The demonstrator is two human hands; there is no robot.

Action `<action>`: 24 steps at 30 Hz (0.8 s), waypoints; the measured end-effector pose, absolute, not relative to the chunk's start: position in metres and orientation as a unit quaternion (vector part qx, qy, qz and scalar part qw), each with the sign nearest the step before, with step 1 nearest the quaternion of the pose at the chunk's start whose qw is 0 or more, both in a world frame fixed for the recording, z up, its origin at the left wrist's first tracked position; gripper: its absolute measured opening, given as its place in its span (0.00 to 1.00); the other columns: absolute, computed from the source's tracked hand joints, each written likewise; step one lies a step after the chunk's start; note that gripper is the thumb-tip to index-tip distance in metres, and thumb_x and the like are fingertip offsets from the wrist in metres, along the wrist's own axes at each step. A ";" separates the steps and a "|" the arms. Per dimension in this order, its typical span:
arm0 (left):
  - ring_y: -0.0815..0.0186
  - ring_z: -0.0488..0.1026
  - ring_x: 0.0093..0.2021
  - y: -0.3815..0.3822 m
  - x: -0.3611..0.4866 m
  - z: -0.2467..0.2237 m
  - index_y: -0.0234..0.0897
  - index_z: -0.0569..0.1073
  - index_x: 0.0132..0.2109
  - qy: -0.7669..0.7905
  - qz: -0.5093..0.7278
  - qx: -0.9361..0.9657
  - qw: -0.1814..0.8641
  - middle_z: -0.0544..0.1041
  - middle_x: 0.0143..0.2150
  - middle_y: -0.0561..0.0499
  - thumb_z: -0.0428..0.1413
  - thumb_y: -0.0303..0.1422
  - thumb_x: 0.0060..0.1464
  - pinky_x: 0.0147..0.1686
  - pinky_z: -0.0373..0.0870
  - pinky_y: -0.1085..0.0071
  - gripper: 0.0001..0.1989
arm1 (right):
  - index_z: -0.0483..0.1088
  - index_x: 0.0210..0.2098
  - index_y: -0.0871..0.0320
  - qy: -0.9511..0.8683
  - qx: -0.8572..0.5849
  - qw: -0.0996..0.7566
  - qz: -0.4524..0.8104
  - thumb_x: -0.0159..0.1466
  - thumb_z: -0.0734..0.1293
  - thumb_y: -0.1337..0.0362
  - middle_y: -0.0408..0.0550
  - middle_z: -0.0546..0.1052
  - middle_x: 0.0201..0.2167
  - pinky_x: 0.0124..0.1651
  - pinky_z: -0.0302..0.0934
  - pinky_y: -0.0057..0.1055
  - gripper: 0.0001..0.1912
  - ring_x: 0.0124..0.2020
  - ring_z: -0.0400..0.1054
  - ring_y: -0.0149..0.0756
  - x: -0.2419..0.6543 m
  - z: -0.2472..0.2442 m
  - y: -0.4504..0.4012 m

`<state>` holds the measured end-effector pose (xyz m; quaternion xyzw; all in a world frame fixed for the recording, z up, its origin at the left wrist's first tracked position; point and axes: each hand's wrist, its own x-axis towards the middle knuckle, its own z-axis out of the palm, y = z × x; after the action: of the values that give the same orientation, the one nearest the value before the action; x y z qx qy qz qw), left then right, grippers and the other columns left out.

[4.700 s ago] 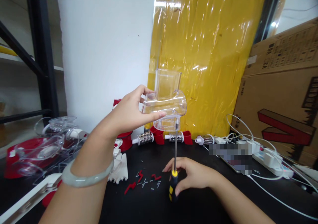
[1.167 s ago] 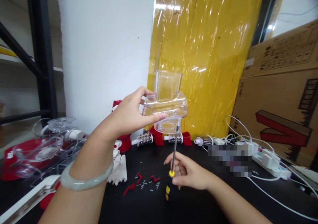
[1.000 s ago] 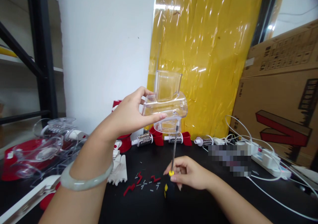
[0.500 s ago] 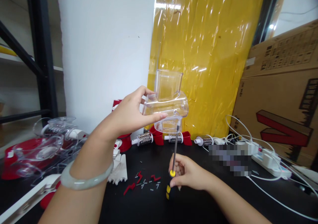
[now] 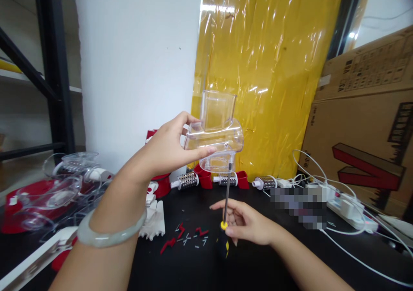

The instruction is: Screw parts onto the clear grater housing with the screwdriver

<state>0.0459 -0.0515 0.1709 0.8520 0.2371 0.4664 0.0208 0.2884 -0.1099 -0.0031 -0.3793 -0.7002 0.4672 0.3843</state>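
A clear plastic grater housing (image 5: 222, 138), with a square chute on top, is held up in the air by my left hand (image 5: 172, 142). The thumb lies along its side and the fingers go behind it. From below, the shaft of a black and yellow screwdriver (image 5: 223, 243) reaches up to the housing's lower rim. My right hand (image 5: 247, 224) is at the screwdriver's yellow collar, thumb against it, index finger stretched out to the left behind the shaft. Whether a screw sits at the tip is too small to tell.
On the black table lie small red parts (image 5: 167, 244) and several screws (image 5: 186, 239). Grater drums (image 5: 189, 180) line the back. Clear housings (image 5: 51, 192) pile up at left. A power strip (image 5: 358, 218) with white cables and a cardboard box (image 5: 358, 123) are at right.
The fingers of my right hand have opened partly, the index finger now stretched left. The screwdriver handle has turned and stands more upright. The housing has barely shifted.
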 end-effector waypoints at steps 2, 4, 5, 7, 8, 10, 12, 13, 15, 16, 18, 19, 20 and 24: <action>0.63 0.72 0.39 -0.052 0.046 0.171 0.41 0.66 0.49 0.240 0.465 0.852 0.021 0.73 0.50 0.48 0.62 0.53 0.47 0.38 0.69 0.65 0.29 | 0.71 0.52 0.57 -0.720 -0.383 0.373 0.442 0.57 0.74 0.54 0.37 0.68 0.28 0.27 0.62 0.23 0.26 0.23 0.63 0.23 0.289 -0.001 -0.111; 0.63 0.72 0.39 -0.052 0.046 0.171 0.41 0.66 0.49 0.243 0.464 0.852 0.023 0.73 0.50 0.48 0.62 0.53 0.47 0.38 0.69 0.65 0.29 | 0.75 0.44 0.60 -0.728 -0.397 0.367 0.422 0.57 0.74 0.53 0.37 0.67 0.25 0.25 0.60 0.23 0.21 0.21 0.60 0.23 0.289 -0.002 -0.110; 0.63 0.72 0.39 -0.052 0.046 0.170 0.41 0.66 0.49 0.242 0.464 0.852 0.024 0.73 0.50 0.48 0.62 0.53 0.47 0.39 0.69 0.65 0.29 | 0.75 0.40 0.61 -0.726 -0.404 0.370 0.416 0.56 0.75 0.53 0.37 0.66 0.23 0.24 0.58 0.23 0.20 0.21 0.60 0.23 0.289 -0.003 -0.109; 0.63 0.72 0.40 -0.052 0.046 0.170 0.41 0.66 0.49 0.240 0.465 0.852 0.026 0.73 0.50 0.48 0.62 0.53 0.47 0.39 0.69 0.65 0.29 | 0.72 0.36 0.61 -0.717 -0.412 0.382 0.412 0.51 0.79 0.55 0.36 0.67 0.22 0.24 0.56 0.23 0.20 0.21 0.59 0.24 0.289 -0.006 -0.107; 0.63 0.72 0.40 -0.052 0.046 0.170 0.41 0.66 0.49 0.239 0.465 0.852 0.027 0.73 0.50 0.48 0.62 0.53 0.47 0.39 0.69 0.65 0.29 | 0.71 0.36 0.60 -0.714 -0.411 0.389 0.411 0.48 0.80 0.56 0.35 0.67 0.22 0.25 0.55 0.23 0.22 0.22 0.60 0.24 0.289 -0.007 -0.107; 0.62 0.72 0.40 -0.052 0.046 0.170 0.41 0.66 0.49 0.240 0.466 0.851 0.028 0.73 0.50 0.48 0.62 0.53 0.46 0.39 0.69 0.65 0.29 | 0.70 0.43 0.58 -0.719 -0.403 0.386 0.414 0.47 0.81 0.58 0.36 0.68 0.26 0.27 0.56 0.23 0.28 0.24 0.61 0.24 0.290 -0.005 -0.108; 0.62 0.72 0.40 -0.052 0.046 0.170 0.41 0.67 0.50 0.242 0.466 0.851 0.026 0.73 0.50 0.48 0.62 0.53 0.46 0.38 0.69 0.65 0.29 | 0.69 0.53 0.56 -0.736 -0.393 0.362 0.415 0.51 0.79 0.58 0.37 0.69 0.29 0.31 0.57 0.25 0.33 0.27 0.62 0.26 0.292 0.000 -0.111; 0.62 0.72 0.40 -0.052 0.046 0.170 0.41 0.67 0.49 0.242 0.465 0.851 0.024 0.73 0.50 0.48 0.62 0.53 0.46 0.38 0.69 0.64 0.29 | 0.68 0.55 0.55 -0.747 -0.391 0.349 0.410 0.53 0.78 0.59 0.37 0.68 0.29 0.33 0.58 0.26 0.32 0.28 0.62 0.26 0.292 0.002 -0.113; 0.62 0.72 0.40 -0.053 0.046 0.171 0.41 0.67 0.49 0.242 0.465 0.851 0.023 0.74 0.50 0.48 0.62 0.53 0.47 0.38 0.69 0.64 0.29 | 0.71 0.53 0.56 -0.762 -0.393 0.333 0.393 0.57 0.75 0.59 0.38 0.67 0.28 0.33 0.57 0.26 0.25 0.27 0.60 0.26 0.292 0.005 -0.115; 0.62 0.72 0.40 -0.053 0.046 0.171 0.41 0.67 0.49 0.242 0.465 0.851 0.024 0.74 0.50 0.48 0.62 0.53 0.47 0.38 0.69 0.65 0.29 | 0.74 0.49 0.58 -0.763 -0.398 0.333 0.385 0.58 0.74 0.59 0.38 0.67 0.27 0.32 0.56 0.26 0.21 0.26 0.59 0.25 0.292 0.005 -0.114; 0.62 0.72 0.39 -0.053 0.046 0.171 0.41 0.67 0.49 0.242 0.465 0.851 0.026 0.74 0.50 0.47 0.62 0.52 0.47 0.38 0.70 0.65 0.29 | 0.74 0.39 0.60 -0.750 -0.414 0.346 0.383 0.55 0.76 0.57 0.37 0.67 0.25 0.30 0.55 0.26 0.17 0.25 0.59 0.25 0.291 0.002 -0.112; 0.62 0.72 0.39 -0.052 0.046 0.170 0.41 0.67 0.50 0.242 0.466 0.851 0.027 0.74 0.50 0.47 0.62 0.52 0.46 0.37 0.70 0.65 0.29 | 0.72 0.37 0.60 -0.738 -0.422 0.353 0.392 0.52 0.78 0.57 0.37 0.67 0.24 0.29 0.54 0.25 0.19 0.25 0.59 0.25 0.290 0.000 -0.111; 0.62 0.72 0.39 -0.052 0.046 0.170 0.41 0.67 0.50 0.240 0.466 0.851 0.027 0.74 0.50 0.47 0.62 0.53 0.46 0.37 0.70 0.65 0.29 | 0.70 0.36 0.60 -0.725 -0.427 0.358 0.405 0.48 0.80 0.57 0.36 0.68 0.24 0.28 0.54 0.25 0.22 0.25 0.60 0.25 0.290 -0.001 -0.110; 0.62 0.72 0.39 -0.051 0.046 0.170 0.41 0.67 0.49 0.237 0.468 0.851 0.027 0.73 0.50 0.47 0.62 0.52 0.46 0.38 0.70 0.64 0.29 | 0.68 0.49 0.57 -0.733 -0.404 0.351 0.420 0.51 0.79 0.57 0.36 0.68 0.28 0.30 0.55 0.25 0.30 0.26 0.60 0.25 0.292 0.003 -0.113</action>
<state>0.0462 -0.0508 0.1699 0.8510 0.2367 0.4681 0.0267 0.2920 -0.1130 0.0030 -0.4036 -0.7328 0.4203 0.3513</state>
